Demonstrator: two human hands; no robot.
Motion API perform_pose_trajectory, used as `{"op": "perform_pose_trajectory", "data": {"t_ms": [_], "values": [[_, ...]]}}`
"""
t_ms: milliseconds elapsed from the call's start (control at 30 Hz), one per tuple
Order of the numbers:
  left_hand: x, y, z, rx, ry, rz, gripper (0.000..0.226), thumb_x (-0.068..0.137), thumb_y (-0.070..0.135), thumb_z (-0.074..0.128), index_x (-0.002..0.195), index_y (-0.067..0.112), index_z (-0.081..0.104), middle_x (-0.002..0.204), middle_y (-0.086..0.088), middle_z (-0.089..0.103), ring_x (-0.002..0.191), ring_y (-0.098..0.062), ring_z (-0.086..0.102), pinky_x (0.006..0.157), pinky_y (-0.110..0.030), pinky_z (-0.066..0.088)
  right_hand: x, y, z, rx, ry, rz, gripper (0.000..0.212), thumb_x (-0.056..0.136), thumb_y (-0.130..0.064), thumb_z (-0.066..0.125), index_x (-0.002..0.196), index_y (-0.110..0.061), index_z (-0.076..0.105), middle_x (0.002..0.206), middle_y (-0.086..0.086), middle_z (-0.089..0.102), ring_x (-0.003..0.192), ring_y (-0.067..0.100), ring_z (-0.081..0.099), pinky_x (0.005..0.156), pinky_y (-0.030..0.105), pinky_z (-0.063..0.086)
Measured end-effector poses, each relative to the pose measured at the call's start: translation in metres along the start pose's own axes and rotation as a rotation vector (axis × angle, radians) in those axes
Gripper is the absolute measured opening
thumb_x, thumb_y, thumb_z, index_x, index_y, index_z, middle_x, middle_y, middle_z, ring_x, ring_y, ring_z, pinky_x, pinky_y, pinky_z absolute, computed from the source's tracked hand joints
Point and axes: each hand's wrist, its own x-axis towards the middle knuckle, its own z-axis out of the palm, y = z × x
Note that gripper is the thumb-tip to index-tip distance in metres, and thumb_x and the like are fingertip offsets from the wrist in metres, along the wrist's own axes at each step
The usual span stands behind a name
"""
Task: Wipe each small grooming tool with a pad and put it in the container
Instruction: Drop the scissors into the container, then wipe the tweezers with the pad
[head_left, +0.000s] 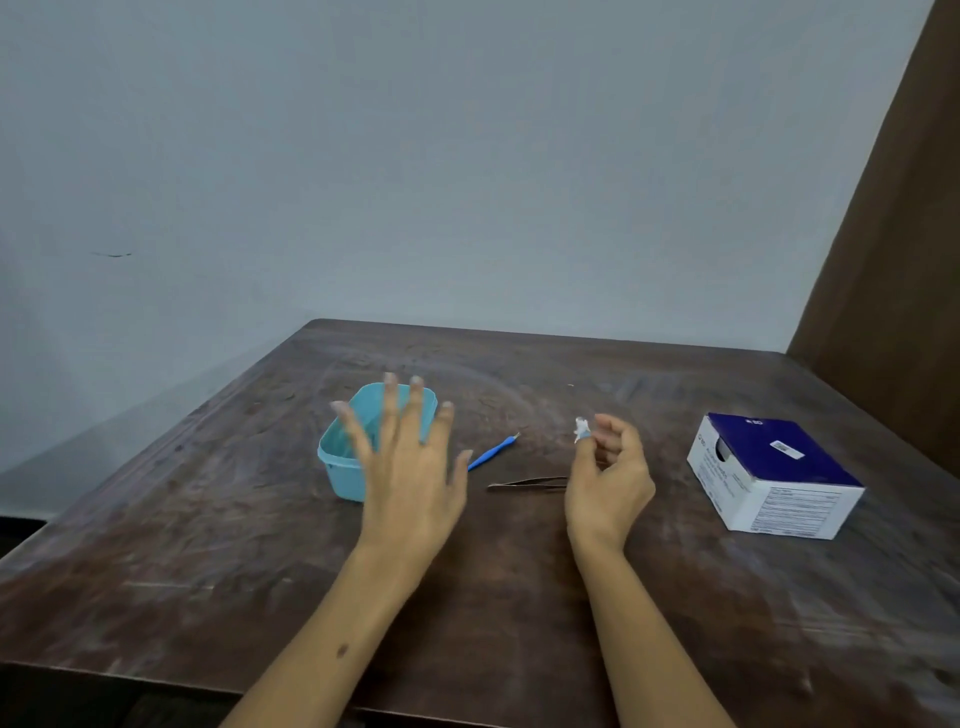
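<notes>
Two bare forearms reached in from the near edge of the dark wooden table (208, 571), the only limbs in view. On the left, the left hand (410, 467) was spread flat with all five fingers straight and apart, holding nothing; it hovered in front of one light blue container (337, 467), and its fingertips overlapped the container's rim in the picture. Whether it touched the container could not be told. The right hand (608, 483) was curled, thumb and forefinger pinching one small crumpled white pad (582, 429) that stuck up above the fingertips.

Two grooming tools lay on the tabletop between the hands. One blue-handled tool (491, 453) with a thin metal tip lay at a slant just to the right of the container, its lower end hidden behind the left thumb. One pair of metal tweezers (527, 484) lay nearly level, nearer the camera than the blue tool, with its right end hidden behind the right hand. Neither tool was in the container; what the container held could not be made out past the hand.

One dark blue and white cardboard box (774, 478) stood well to the right, apart from everything else and near the table's right edge. Bare wood ran wide along the near side, on the far left and behind the tools up to the far edge, which met a pale wall (415, 156). A brown panel (893, 260) rose at the far right corner.
</notes>
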Motion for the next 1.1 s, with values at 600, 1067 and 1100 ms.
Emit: {"op": "perform_pose_trajectory", "data": {"t_ms": [600, 1067, 1100], "values": [[0.012, 0.044, 0.033, -0.069, -0.39, 0.29, 0.031, 0.083, -0.002, 0.045, 0.111, 0.009, 0.053, 0.111, -0.012, 0.061, 0.103, -0.029, 0.054, 0.083, -0.036, 0.041, 0.007, 0.008, 0.007, 0.152, -0.009, 0.246, 0.012, 0.077, -0.025, 0.073, 0.068, -0.03, 0.067, 0.074, -0.003, 0.068, 0.074, 0.019, 0.067, 0.075, 0.038, 0.056], [0.007, 0.032, 0.04, -0.846, 0.03, -0.148, 0.03, 0.081, 0.002, 0.065, 0.11, 0.01, 0.068, 0.102, -0.003, 0.072, 0.092, -0.001, 0.061, 0.08, 0.002, 0.041, 0.014, 0.01, 0.027, 0.228, -0.112, 0.256, 0.011, 0.081, -0.018, 0.068, 0.07, -0.02, 0.07, 0.058, -0.004, 0.069, 0.059, 0.012, 0.069, 0.061, 0.03, 0.057], [0.007, 0.031, 0.041, -0.854, 0.024, -0.154, 0.03, 0.082, 0.002, 0.064, 0.11, 0.01, 0.068, 0.102, -0.003, 0.072, 0.092, -0.001, 0.061, 0.08, 0.001, 0.042, 0.013, 0.011, 0.026, 0.248, -0.107, 0.26, 0.012, 0.081, -0.016, 0.068, 0.07, -0.02, 0.07, 0.058, -0.003, 0.069, 0.059, 0.013, 0.069, 0.06, 0.029, 0.057]]}}
